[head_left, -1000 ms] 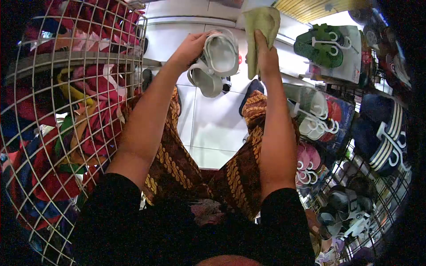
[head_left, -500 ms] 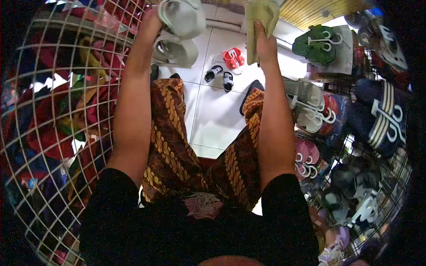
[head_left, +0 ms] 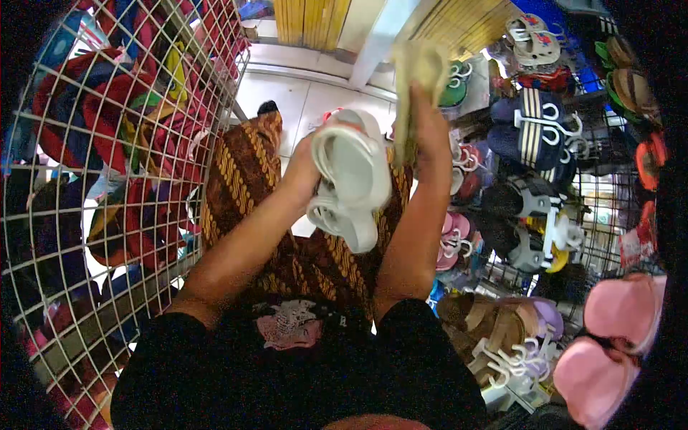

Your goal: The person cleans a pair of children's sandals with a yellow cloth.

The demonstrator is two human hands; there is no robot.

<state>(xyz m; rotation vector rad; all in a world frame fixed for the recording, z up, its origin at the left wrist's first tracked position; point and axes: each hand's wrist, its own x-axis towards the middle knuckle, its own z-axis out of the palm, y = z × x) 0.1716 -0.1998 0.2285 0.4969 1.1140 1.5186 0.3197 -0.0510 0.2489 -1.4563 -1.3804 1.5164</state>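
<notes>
White clogs [head_left: 358, 172]: in the air over the lap, one above the other in view. My left hand [head_left: 308, 165] has the upper clog at its left side, fingers closed on it, mostly hidden behind the shell, so I can't tell how deep the grip goes. My right hand [head_left: 428, 122] holds a pale green piece [head_left: 416, 68] upright, just beside and above the clogs. Thumb lies on its near face, other fingers mostly out of my view; motion blur, can't tell what it is.

Under the hands I get patterned trousers [head_left: 244, 158] and, beyond, white floor tile [head_left: 279, 93]. Wire rack [head_left: 129, 179] on my left, red and mixed-colour goods behind the mesh. On my right, footwear on display: green clogs [head_left: 454, 84] near the right hand, navy striped sandals [head_left: 519, 129], small pink pair [head_left: 453, 240] by the right forearm, large pink pair [head_left: 609, 344] at lower right. Yellow slats [head_left: 308, 25] up top.
</notes>
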